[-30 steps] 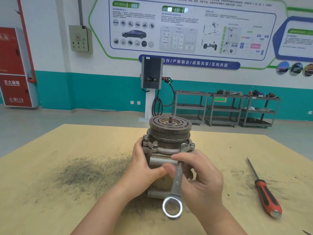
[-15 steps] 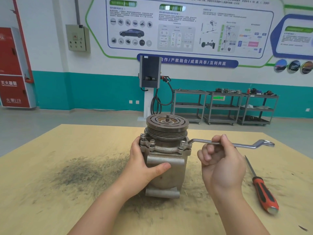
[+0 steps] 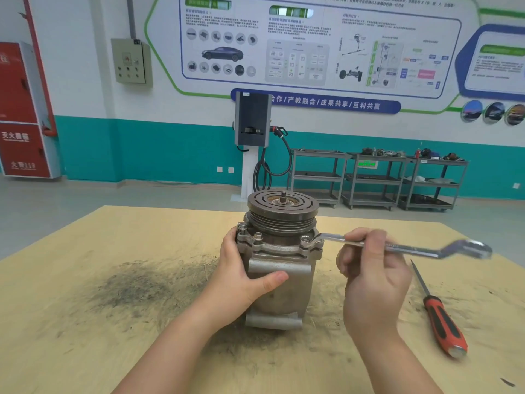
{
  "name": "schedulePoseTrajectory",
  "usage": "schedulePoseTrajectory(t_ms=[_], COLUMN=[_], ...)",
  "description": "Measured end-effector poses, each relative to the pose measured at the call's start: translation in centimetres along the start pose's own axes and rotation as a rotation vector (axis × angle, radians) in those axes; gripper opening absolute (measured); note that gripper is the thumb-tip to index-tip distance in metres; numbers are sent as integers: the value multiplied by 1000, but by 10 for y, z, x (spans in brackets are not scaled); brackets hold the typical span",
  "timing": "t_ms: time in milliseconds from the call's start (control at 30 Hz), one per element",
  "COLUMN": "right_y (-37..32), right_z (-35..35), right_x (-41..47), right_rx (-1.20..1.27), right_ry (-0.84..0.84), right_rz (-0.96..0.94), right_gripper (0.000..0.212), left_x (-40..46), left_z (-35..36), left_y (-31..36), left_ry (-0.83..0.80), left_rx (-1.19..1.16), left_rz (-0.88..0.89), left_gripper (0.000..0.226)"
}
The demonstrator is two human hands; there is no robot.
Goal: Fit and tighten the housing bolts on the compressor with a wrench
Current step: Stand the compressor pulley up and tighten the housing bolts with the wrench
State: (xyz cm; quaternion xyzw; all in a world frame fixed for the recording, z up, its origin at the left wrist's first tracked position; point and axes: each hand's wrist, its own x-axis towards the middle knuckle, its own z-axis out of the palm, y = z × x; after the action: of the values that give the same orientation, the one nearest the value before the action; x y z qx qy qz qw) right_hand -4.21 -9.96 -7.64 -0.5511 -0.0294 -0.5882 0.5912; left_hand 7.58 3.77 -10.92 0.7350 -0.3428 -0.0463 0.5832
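A grey metal compressor (image 3: 279,291) stands upright in the middle of the wooden table (image 3: 85,322), its grooved pulley (image 3: 282,211) on top. Bolt heads (image 3: 258,236) sit around the housing flange. My left hand (image 3: 241,282) grips the compressor body from the left, thumb across the front. My right hand (image 3: 372,277) holds the shaft of a silver ring wrench (image 3: 412,247). The wrench lies roughly level and points right; its near ring sits on the flange bolt at the right (image 3: 306,239).
A screwdriver with a red and black handle (image 3: 443,325) lies on the table right of my right hand. A dark smudge of grime (image 3: 133,285) covers the table left of the compressor. Metal shelf carts (image 3: 375,180) and a charging post (image 3: 252,137) stand far behind.
The wrench has swung from pointing toward me round to the right, still seated on the right flange bolt. My right hand went with it. My left hand kept its grip on the compressor.
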Motion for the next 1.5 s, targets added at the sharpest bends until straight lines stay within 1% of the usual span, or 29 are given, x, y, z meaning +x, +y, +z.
schedulePoseTrajectory(t_ms=[67, 133, 233, 300, 333, 400, 467, 533, 600, 667, 767, 867, 900, 933, 967, 1033, 1100, 1167, 1200, 1233, 1300, 1400, 1433, 1467, 1500], right_y=[3, 6, 9, 8, 6, 1, -5, -8, -7, -4, 1, 0, -1, -1, 0, 3, 5, 5, 5, 6, 8, 7, 5, 2, -1], right_z=[5, 8, 10, 12, 13, 13, 10, 5, 2, 0, -8, -13, -13, -12, -11, -7, -1, 4, 7, 9, 14, 14, 13, 12, 11], right_x=[-9, -16, -21, -23, -22, -18, -10, 1, 10, 16, 24, 31, 31, 29, 24, 10, -3, -14, -18, -21, -24, -24, -22, -19, -16], right_rx=[-130, -205, -280, -283, -250, -98, 58, 200, 309, 381, 428, 421, 404, 359, 281, 62, -135, -276, -338, -385, -412, -401, -366, -294, -194], right_ry=[-79, -162, -246, -272, -250, -137, 8, 82, 89, 74, 44, -12, -20, -15, -4, 5, -71, -205, -256, -291, -334, -346, -325, -283, -220], right_rz=[-246, -386, -495, -479, -433, -291, -97, 124, 316, 453, 553, 602, 582, 524, 423, 110, -244, -481, -544, -575, -577, -578, -557, -488, -377], right_gripper=[32, 30, 27, 28, 28, 29, 32, 36, 37, 38, 36, 33, 33, 33, 34, 35, 33, 34, 34, 30, 21, 19, 22, 26, 29], left_x=[0, 0, 1, 1, 1, 2, 2, 3, 3, 4, 4, 3, 3, 3, 2, 2, 3, 4, 5, 6, 7, 7, 6, 5, 4], left_z=[0, 0, 1, 1, 1, 0, 0, 0, 0, 1, 1, 1, 1, 1, 1, 1, 1, 1, 2, 2, 3, 3, 2, 2, 1], left_y=[0, -1, -3, -4, -4, -3, -3, -5, -7, -8, -8, -7, -6, -6, -6, -5, -5, -8, -9, -10, -11, -11, -10, -10, -9], left_ry=[-5, 0, 11, 9, 5, -3, -4, 6, 13, 11, 15, 13, 15, 16, 15, 11, 15, 26, 31, 33, 34, 47, 44, 36, 28], left_rx=[-4, -6, -2, -7, -13, -18, -19, -17, -11, -14, -17, -16, -11, -8, -7, -6, -8, -6, -1, 2, 7, 5, 4, 0, -5], left_rz=[-1, 5, 7, 7, 6, 1, -4, -6, -3, 3, 13, 20, 19, 16, 13, 11, 20, 33, 36, 35, 28, 30, 29, 30, 30], left_gripper=[123, 123, 124, 123, 124, 127, 128, 124, 114, 107, 105, 106, 107, 107, 108, 109, 112, 115, 114, 113, 112, 112, 110, 109, 111])
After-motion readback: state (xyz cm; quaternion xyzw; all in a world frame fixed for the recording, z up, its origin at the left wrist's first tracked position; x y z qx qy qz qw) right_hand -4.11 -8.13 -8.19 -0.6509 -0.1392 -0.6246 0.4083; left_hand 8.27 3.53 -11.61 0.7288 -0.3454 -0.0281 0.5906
